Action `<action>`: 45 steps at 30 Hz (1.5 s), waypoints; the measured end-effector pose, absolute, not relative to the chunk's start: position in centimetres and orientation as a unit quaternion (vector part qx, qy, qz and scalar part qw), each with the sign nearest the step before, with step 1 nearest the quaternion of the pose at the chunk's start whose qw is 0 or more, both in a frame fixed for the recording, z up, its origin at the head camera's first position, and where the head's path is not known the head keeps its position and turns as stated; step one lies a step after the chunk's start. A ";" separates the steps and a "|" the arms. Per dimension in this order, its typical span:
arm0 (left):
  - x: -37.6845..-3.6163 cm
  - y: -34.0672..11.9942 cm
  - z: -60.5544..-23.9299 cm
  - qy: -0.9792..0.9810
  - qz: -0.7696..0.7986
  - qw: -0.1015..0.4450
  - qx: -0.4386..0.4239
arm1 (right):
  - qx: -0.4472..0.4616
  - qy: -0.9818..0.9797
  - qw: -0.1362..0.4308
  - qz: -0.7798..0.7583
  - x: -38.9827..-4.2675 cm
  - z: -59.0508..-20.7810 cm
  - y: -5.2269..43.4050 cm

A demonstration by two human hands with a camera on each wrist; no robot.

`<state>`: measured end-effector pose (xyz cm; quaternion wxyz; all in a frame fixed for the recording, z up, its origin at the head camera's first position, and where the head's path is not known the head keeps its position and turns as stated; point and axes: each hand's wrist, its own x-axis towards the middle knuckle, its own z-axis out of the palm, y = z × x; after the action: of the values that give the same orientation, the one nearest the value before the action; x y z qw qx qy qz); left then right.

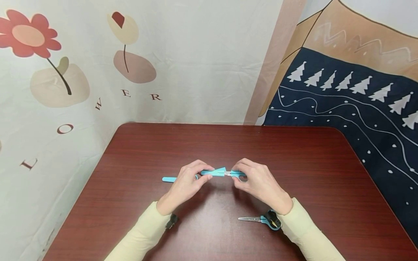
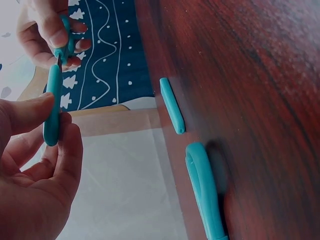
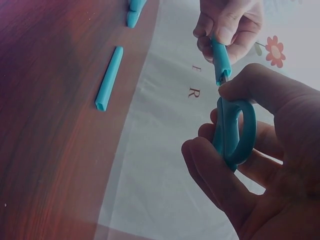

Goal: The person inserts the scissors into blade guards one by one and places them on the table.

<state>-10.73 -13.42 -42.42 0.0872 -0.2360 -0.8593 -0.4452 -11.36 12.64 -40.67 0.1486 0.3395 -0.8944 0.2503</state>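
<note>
Scissors (image 1: 236,174) with teal handles sit mid-air above the counter (image 1: 294,156), right hand (image 1: 258,183) gripping the handle loops, left hand (image 1: 187,183) pinching the teal blade cover (image 1: 215,172). Left of them lies a loose teal cover (image 1: 169,179); nearer the person, second scissors (image 1: 262,219).
</note>
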 end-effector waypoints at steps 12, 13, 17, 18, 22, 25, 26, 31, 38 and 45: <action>-10.6 -13.4 -42.4 -0.857 -0.450 0.091 -0.233 | 0.341 -0.894 0.140 0.254 -11.3 -40.6 12.5; -10.6 -13.4 -42.5 -0.857 -0.451 0.090 -0.232 | 0.343 -0.893 0.142 0.254 -11.3 -40.6 12.5; -10.7 -13.4 -42.5 -0.858 -0.450 0.088 -0.232 | 0.348 -0.890 0.150 0.253 -11.3 -40.6 12.5; -10.7 -13.4 -42.5 -0.857 -0.450 0.091 -0.234 | 0.349 -0.889 0.152 0.254 -11.3 -40.6 12.5; -10.7 -13.4 -42.5 -0.855 -0.448 0.100 -0.240 | 0.349 -0.889 0.151 0.256 -11.3 -40.6 12.5; -10.7 -13.4 -42.6 -0.855 -0.448 0.102 -0.241 | 0.348 -0.888 0.149 0.259 -11.3 -40.6 12.4; -10.7 -13.4 -42.6 -0.855 -0.448 0.102 -0.242 | 0.349 -0.888 0.149 0.259 -11.2 -40.7 12.4; -10.7 -13.4 -42.7 -0.857 -0.444 0.099 -0.241 | 0.352 -0.887 0.154 0.257 -11.2 -40.7 12.5; -10.9 -13.2 -42.8 -0.855 -0.443 0.104 -0.247 | 0.354 -0.885 0.152 0.262 -11.3 -41.0 12.6; -11.0 -13.1 -42.9 -0.856 -0.442 0.102 -0.248 | 0.350 -0.887 0.145 0.264 -11.4 -41.0 12.7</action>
<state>-10.96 -13.09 -42.85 0.1022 -0.2475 -0.8562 -0.4419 -11.38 12.72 -40.96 0.1447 0.3500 -0.8870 0.2643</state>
